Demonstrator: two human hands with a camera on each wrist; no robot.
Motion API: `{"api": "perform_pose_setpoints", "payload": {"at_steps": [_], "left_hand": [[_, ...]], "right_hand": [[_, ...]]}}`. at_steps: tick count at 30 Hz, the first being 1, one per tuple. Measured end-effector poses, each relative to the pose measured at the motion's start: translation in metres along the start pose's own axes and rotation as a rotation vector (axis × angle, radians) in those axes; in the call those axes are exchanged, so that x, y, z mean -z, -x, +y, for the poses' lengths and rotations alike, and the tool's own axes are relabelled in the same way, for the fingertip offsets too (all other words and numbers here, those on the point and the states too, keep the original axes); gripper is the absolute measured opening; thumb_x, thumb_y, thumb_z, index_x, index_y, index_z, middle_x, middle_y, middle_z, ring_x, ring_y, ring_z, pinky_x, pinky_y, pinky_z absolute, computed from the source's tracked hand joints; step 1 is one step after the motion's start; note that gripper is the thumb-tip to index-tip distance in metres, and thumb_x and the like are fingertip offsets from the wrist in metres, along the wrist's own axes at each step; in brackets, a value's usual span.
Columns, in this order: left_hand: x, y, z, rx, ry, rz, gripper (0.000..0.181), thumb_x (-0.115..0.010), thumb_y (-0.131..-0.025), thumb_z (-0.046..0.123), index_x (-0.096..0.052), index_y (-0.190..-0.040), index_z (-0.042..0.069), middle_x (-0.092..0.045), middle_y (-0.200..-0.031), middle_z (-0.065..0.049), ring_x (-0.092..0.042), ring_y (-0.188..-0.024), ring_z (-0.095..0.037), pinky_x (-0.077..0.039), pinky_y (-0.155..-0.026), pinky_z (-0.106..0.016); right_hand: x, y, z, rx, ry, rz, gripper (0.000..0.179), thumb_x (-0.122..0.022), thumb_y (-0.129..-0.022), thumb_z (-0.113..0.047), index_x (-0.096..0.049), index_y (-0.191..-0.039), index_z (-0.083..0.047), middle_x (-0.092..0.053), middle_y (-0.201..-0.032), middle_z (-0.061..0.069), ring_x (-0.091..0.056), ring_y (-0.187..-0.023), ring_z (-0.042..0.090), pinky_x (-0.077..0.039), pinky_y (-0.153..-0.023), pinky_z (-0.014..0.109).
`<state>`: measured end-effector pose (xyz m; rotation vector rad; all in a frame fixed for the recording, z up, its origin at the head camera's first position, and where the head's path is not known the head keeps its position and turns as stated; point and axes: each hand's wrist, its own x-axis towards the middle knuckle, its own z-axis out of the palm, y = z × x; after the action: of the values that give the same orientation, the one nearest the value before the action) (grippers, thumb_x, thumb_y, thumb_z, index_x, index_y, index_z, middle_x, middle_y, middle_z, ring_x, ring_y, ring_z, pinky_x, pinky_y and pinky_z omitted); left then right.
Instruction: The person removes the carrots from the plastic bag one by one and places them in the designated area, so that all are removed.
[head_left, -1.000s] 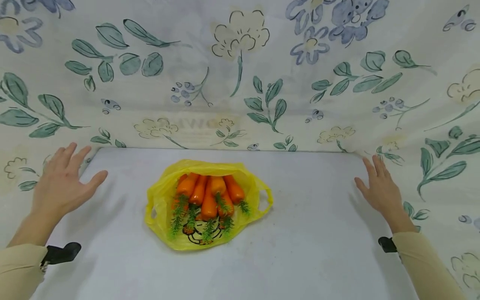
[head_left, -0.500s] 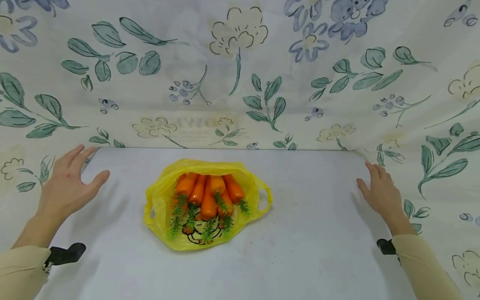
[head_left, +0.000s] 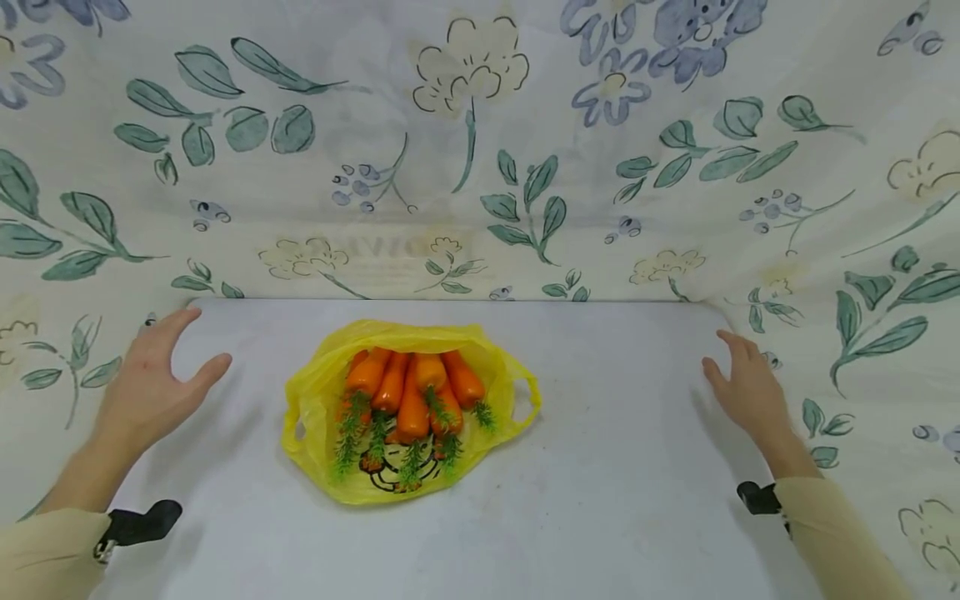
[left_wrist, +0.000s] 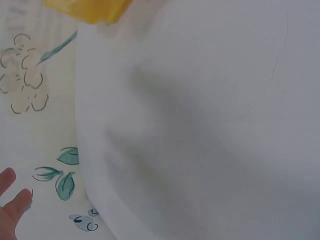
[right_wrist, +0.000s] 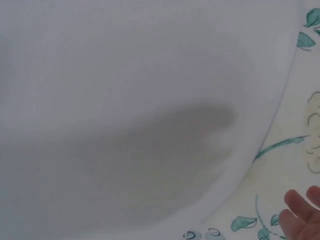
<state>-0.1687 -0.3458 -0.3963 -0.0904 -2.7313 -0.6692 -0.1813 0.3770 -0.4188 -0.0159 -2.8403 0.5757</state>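
Observation:
In the head view a yellow plastic bag (head_left: 315,450) lies on the white table, left of the middle, its mouth facing the person. Several orange carrots (head_left: 412,412) with green frond tops sit inside it; their far ends are hidden under the bag's upper side. My left hand (head_left: 153,383) hovers at the table's left edge, thumb spread from the fingers, holding nothing. Over by the right edge is my right hand (head_left: 750,392), likewise holding nothing, its fingers relaxed. A corner of the yellow bag (left_wrist: 92,7) shows at the top of the left wrist view.
The white table (head_left: 600,500) has rounded far corners. Behind it and along its sides hangs a floral cloth (head_left: 450,208). Each wrist wears a black strap mount, the left one (head_left: 146,523) and the right one (head_left: 759,497), below beige sleeves.
Both hands have shifted slightly inward and lower, the left one to the right, the right one a bit toward the person. The bag and carrots have stayed in place.

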Motion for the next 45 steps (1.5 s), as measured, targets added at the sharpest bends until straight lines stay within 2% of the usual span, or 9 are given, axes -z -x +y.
{"api": "perform_pose_setpoints", "payload": {"at_steps": [3, 9, 14, 22, 26, 33, 40, 45], "left_hand": [[-0.003, 0.003, 0.001, 0.027, 0.055, -0.003, 0.073, -0.059, -0.097, 0.032, -0.026, -0.155, 0.005, -0.026, -0.156, -0.030, -0.022, -0.141, -0.052, -0.016, -0.111, -0.069], [-0.013, 0.008, 0.008, 0.071, 0.123, 0.029, 0.070, -0.058, -0.098, 0.031, -0.026, -0.156, 0.008, -0.035, -0.147, -0.033, -0.034, -0.127, -0.054, -0.031, -0.096, -0.074], [-0.023, 0.010, 0.012, 0.075, 0.192, 0.036, 0.069, -0.058, -0.098, 0.031, -0.027, -0.156, 0.008, -0.033, -0.151, -0.030, -0.034, -0.128, -0.054, -0.030, -0.099, -0.074], [-0.030, 0.014, 0.017, 0.094, 0.227, 0.010, 0.069, -0.057, -0.100, 0.031, -0.024, -0.157, 0.010, -0.030, -0.153, -0.029, -0.033, -0.129, -0.055, -0.030, -0.098, -0.074], [-0.036, 0.015, 0.020, 0.112, 0.263, -0.007, 0.070, -0.056, -0.100, 0.033, -0.023, -0.157, 0.010, -0.028, -0.154, -0.030, -0.031, -0.132, -0.054, -0.029, -0.102, -0.072], [-0.048, 0.017, 0.024, 0.098, 0.303, -0.057, 0.069, -0.053, -0.102, 0.033, -0.021, -0.157, 0.007, -0.028, -0.154, -0.030, -0.032, -0.131, -0.053, -0.028, -0.103, -0.070], [-0.056, 0.022, 0.029, 0.111, 0.336, -0.107, 0.066, -0.049, -0.104, 0.033, -0.019, -0.157, 0.007, -0.025, -0.155, -0.030, -0.031, -0.132, -0.054, -0.028, -0.103, -0.071], [-0.060, 0.025, 0.033, 0.130, 0.355, -0.133, 0.067, -0.046, -0.104, 0.036, -0.018, -0.158, 0.010, -0.022, -0.158, -0.027, -0.030, -0.133, -0.053, -0.030, -0.102, -0.071]], "right_hand": [[-0.004, 0.001, -0.003, -0.011, -0.020, 0.012, 0.053, -0.049, -0.102, -0.024, -0.036, -0.145, 0.006, -0.037, -0.140, 0.039, -0.042, -0.121, 0.057, -0.037, -0.093, 0.069], [-0.010, 0.002, -0.008, -0.024, -0.064, 0.022, 0.054, -0.049, -0.102, -0.023, -0.036, -0.146, 0.005, -0.042, -0.138, 0.038, -0.047, -0.118, 0.052, -0.041, -0.088, 0.066], [-0.012, 0.005, -0.011, -0.015, -0.090, 0.014, 0.054, -0.048, -0.102, -0.022, -0.036, -0.146, 0.006, -0.044, -0.139, 0.036, -0.047, -0.119, 0.050, -0.042, -0.089, 0.063], [-0.013, 0.007, -0.015, -0.030, -0.113, 0.031, 0.053, -0.049, -0.102, -0.022, -0.036, -0.147, 0.004, -0.045, -0.139, 0.034, -0.048, -0.121, 0.049, -0.042, -0.091, 0.062], [-0.013, 0.008, -0.018, -0.046, -0.123, 0.047, 0.052, -0.050, -0.102, -0.021, -0.038, -0.146, 0.004, -0.046, -0.139, 0.033, -0.048, -0.121, 0.049, -0.043, -0.091, 0.062], [-0.014, 0.010, -0.020, -0.058, -0.155, 0.079, 0.053, -0.052, -0.101, -0.019, -0.038, -0.147, 0.003, -0.046, -0.141, 0.032, -0.049, -0.123, 0.048, -0.042, -0.093, 0.062], [-0.021, 0.016, -0.036, -0.027, -0.275, 0.179, 0.045, -0.057, -0.098, -0.013, -0.049, -0.139, 0.003, -0.057, -0.133, 0.027, -0.056, -0.118, 0.043, -0.044, -0.095, 0.060], [-0.028, 0.019, -0.053, -0.012, -0.352, 0.247, 0.037, -0.059, -0.097, -0.009, -0.056, -0.132, 0.002, -0.064, -0.124, 0.021, -0.061, -0.111, 0.035, -0.045, -0.099, 0.052]]}}
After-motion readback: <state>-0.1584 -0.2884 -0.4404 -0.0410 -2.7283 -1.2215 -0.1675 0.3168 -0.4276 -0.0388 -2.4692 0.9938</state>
